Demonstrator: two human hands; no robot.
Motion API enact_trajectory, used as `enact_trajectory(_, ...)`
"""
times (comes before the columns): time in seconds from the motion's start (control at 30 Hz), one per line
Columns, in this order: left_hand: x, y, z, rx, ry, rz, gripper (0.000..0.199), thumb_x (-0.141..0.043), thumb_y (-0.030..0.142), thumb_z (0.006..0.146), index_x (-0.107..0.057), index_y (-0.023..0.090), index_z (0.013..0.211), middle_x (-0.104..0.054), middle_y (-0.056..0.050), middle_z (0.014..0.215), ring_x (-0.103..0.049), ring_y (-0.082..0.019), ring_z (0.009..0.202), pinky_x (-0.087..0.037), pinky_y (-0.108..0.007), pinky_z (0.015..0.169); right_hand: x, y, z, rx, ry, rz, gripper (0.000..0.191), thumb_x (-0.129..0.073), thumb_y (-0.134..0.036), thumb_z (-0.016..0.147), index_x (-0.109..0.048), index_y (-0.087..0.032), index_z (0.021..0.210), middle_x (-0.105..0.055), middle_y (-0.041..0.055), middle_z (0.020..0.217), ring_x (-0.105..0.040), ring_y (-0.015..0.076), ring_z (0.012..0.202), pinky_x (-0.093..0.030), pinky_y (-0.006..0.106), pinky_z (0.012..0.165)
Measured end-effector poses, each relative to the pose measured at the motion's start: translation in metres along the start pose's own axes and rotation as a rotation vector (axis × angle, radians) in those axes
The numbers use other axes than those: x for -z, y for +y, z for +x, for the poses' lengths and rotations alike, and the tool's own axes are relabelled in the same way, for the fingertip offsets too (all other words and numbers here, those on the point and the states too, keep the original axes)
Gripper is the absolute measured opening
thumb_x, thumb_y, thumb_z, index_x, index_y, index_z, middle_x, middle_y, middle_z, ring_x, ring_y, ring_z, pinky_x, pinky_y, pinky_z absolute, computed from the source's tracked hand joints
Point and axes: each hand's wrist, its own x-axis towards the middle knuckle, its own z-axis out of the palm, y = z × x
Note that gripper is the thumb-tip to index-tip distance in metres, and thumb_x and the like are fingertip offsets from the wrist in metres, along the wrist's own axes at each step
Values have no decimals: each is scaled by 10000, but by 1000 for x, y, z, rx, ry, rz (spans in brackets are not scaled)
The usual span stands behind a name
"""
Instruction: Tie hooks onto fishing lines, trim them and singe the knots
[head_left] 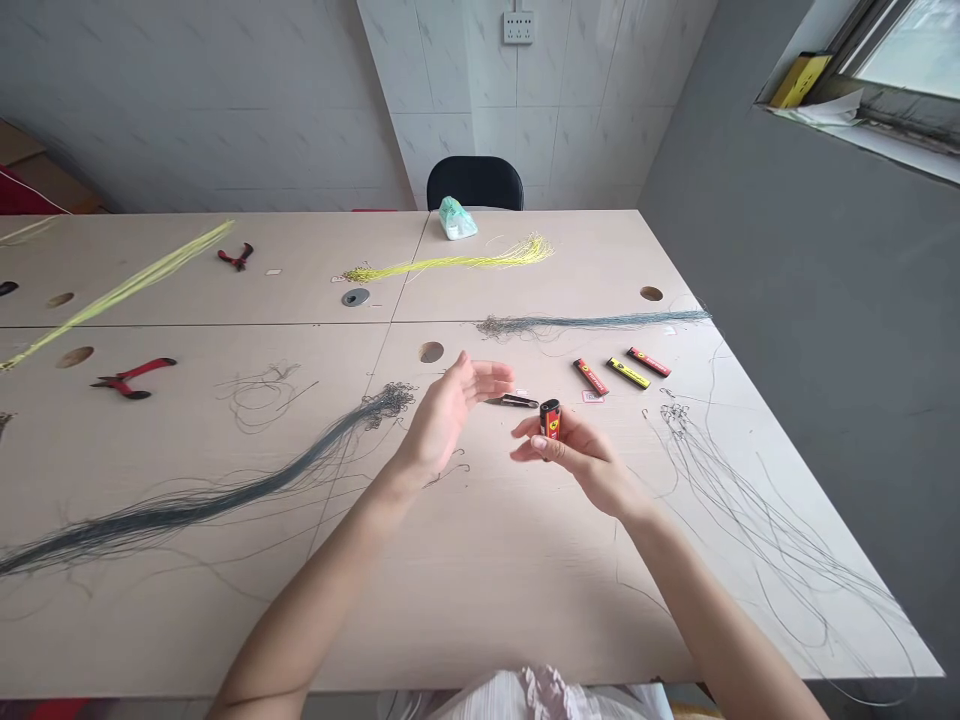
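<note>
My right hand [581,455] holds a red lighter [550,420] with a black top upright between thumb and fingers, above the table. To its left my left hand [454,415] is raised with the fingers stretched out, and I see nothing held in it. Behind both hands a small black snipping tool [514,401] lies on the table. Beyond the right hand rest a red lighter [591,377], a yellow lighter [628,373] and another red lighter [649,362]. Left of my left hand is the hooked end of a dark grey bundle of fine lines [285,475].
Loose grey lines with hooks [739,490] spread at the right. Another grey bundle [600,321] and a yellow bundle [465,262] lie farther back. Red-handled pliers [135,380] are at the left, smaller pliers [237,258] behind. A plastic packet [457,219] sits near the chair [475,182].
</note>
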Motion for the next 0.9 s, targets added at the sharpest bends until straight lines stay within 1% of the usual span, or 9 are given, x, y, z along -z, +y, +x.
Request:
enact_trajectory(0.07, 0, 0, 6, 33, -57, -13, 582, -454, 658, 893, -750, 157, 924, -752, -104, 1010, -661, -254, 1046, -462, -382, 1008, -3, -2, 3, -24, -83, 87, 178, -651, -366, 890, -567, -212, 917, -658, 27, 864, -639, 165, 729, -472, 350, 744)
enact_trajectory(0.17, -3, -1, 14, 104, -188, -59, 703, -365, 728, 885, -764, 149, 913, -762, -117, 1006, -678, -265, 1029, -467, -392, 1005, -11, -5, 8, -45, -84, 187, 226, -691, -385, 829, -571, -194, 831, -501, -31, 646, -476, 118, 585, -376, 291, 620)
enact_trajectory(0.27, -10, -1, 18, 143, -331, -83, 804, -269, 758, 888, -769, 130, 920, -765, -136, 1014, -678, -277, 1058, -465, -390, 1012, -17, -8, 12, -84, -82, 264, 440, -548, -597, 841, -568, -176, 711, -354, -34, 607, -319, 114, 563, -281, 291, 575)
enact_trajectory(0.3, -13, 0, 18, 146, -371, -80, 826, -247, 761, 889, -770, 123, 923, -765, -142, 1018, -672, -282, 1080, -461, -388, 1019, -19, -9, 14, -103, -84, 267, 507, -482, -649, 847, -527, -182, 653, -333, -30, 603, -288, 115, 558, -251, 293, 562)
enact_trajectory(0.37, -17, 1, 20, 147, -434, -66, 861, -215, 771, 887, -771, 115, 926, -766, -149, 1021, -660, -291, 1116, -454, -393, 1034, -22, -11, 16, -133, -52, 254, 536, -449, -667, 838, -419, -200, 577, -307, -32, 593, -241, 106, 541, -193, 292, 539)
enact_trajectory(0.43, -21, 3, 22, 146, -463, -52, 886, -189, 777, 884, -771, 111, 935, -767, -153, 1015, -654, -299, 1132, -452, -406, 1041, -23, -12, 19, -150, 5, 227, 510, -495, -623, 805, -350, -209, 547, -267, -49, 560, -196, 91, 512, -142, 287, 520)
enact_trajectory(0.53, -26, 6, 25, 146, -479, -38, 914, -146, 767, 891, -770, 103, 952, -767, -156, 1020, -654, -299, 1137, -453, -414, 1048, -25, -11, 22, -175, 60, 206, 489, -497, -601, 752, -312, -218, 512, -218, -71, 509, -138, 70, 466, -89, 281, 490)
enact_trajectory(0.73, -35, 12, 24, 141, -559, -29, 931, -128, 768, 890, -777, 103, 941, -751, -151, 1107, -660, -290, 1134, -458, -396, 1054, -26, -6, 26, -177, 63, 168, 514, -478, -637, 733, -291, -230, 481, -188, -87, 462, -91, 50, 424, -43, 261, 450)
enact_trajectory(0.9, -35, 13, 22, 154, -521, 11, 932, -100, 777, 878, -792, 153, 876, -757, -122, 1105, -650, -302, 1160, -476, -390, 1028, -26, -7, 26, -170, 104, 143, 528, -455, -634, 767, -255, -235, 483, -175, -85, 468, -80, 51, 435, -43, 258, 444)
